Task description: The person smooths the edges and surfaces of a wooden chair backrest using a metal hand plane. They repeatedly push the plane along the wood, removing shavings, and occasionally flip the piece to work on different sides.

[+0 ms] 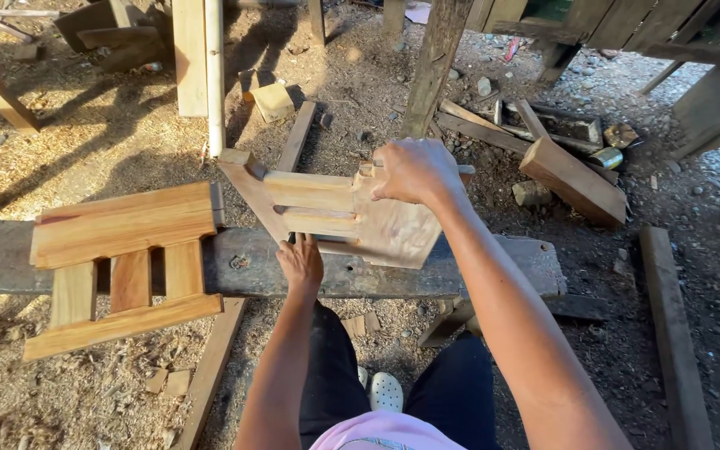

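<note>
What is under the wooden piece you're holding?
A grey beam lies under the wooden piece, held by the left hand and right hand. Where they meet is hidden.

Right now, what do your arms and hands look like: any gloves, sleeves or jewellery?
Both arms are bare up to the bottom edge of the picture: no sleeves show. The left hand and right hand wear no gloves. No watch, band or ring can be seen on the wrists or the fingers that show.
</note>
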